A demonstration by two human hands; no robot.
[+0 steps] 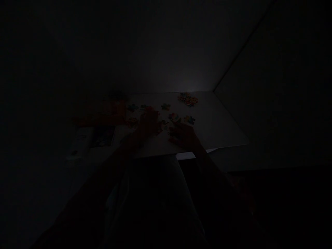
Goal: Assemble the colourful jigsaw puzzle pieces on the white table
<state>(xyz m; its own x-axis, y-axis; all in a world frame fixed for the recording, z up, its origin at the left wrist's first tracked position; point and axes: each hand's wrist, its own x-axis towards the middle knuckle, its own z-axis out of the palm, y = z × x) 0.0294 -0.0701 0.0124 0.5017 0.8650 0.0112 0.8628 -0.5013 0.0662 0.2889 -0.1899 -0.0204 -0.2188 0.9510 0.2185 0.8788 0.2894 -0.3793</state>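
The whole scene is very dark. Several jigsaw puzzle pieces lie on a white tabletop [212, 128]. My left hand [149, 122] is over the pieces left of the middle, its fingers dim and smeared. Close to it are a greenish piece [133, 107] and a reddish piece [132, 122]. My right hand [184, 135] rests low on the table, fingers stretched apart toward a multicoloured piece [174, 117]; whether they touch it is unclear. Beyond the hands lies a green and orange piece [166, 106], and a blue and yellow piece [189, 119] sits just past my right hand.
A heap of puzzle pieces [188, 99] sits at the table's back right, near the wall [166, 62]. An orange box [111, 112] stands at the left, with a dark picture card [103, 136] and a pale flat object [80, 140] in front. My legs are under the front edge.
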